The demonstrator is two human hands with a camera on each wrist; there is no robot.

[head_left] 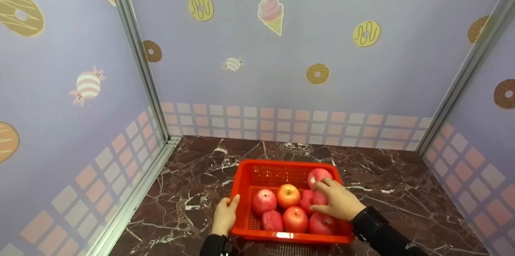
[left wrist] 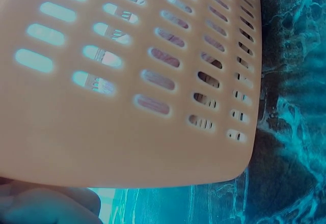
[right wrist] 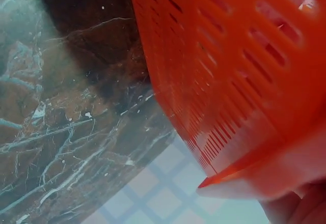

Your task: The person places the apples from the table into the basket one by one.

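Note:
A red plastic basket [head_left: 257, 165] with slotted walls sits on the marbled surface and holds several red fruits. Its left rim is gripped by my left hand [head_left: 224, 216], thumb at the rim. In the left wrist view, fingers [left wrist: 53, 203] show at the rim. My right hand [head_left: 340, 201] reaches over the right side and grips a red apple [head_left: 320, 197] between thumb and fingers. Around it lie a pinkish-red fruit [head_left: 319, 175], an orange-red apple [head_left: 288, 195], another red apple [head_left: 295, 219] and a dark red one [head_left: 322, 224]. The right wrist view shows mostly the basket wall [right wrist: 229, 81].
A round pink-red fruit [head_left: 264, 201] and a ridged red piece [head_left: 272, 221] lie in the basket's left part. Dark marbled tabletop [head_left: 193, 183] surrounds the basket. Patterned panels [head_left: 249, 87] stand behind and at both sides, joined by metal posts [head_left: 151, 87].

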